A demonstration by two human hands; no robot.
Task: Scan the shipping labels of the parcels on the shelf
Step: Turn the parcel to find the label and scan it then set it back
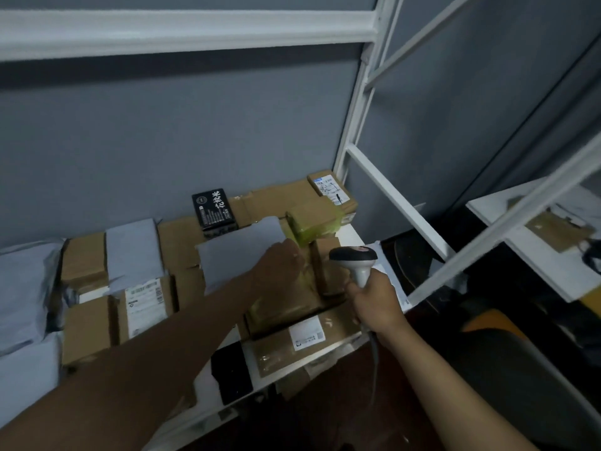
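On the white shelf [353, 234], parcels packed edge to edge, far wall to near lip. Right hand [377, 301], grip wrapped round the handle of the barcode scanner [354, 260], head aimed left over the stack. Left hand [281, 265] reaching across, fingers on the right edge of a grey mailer [237, 255], grip apparently pinching it, though hard to confirm. Labels face-up on a left carton [143, 307], a near carton [307, 332] and a far-right box [331, 190]. No telling which are already scanned; probably several left.
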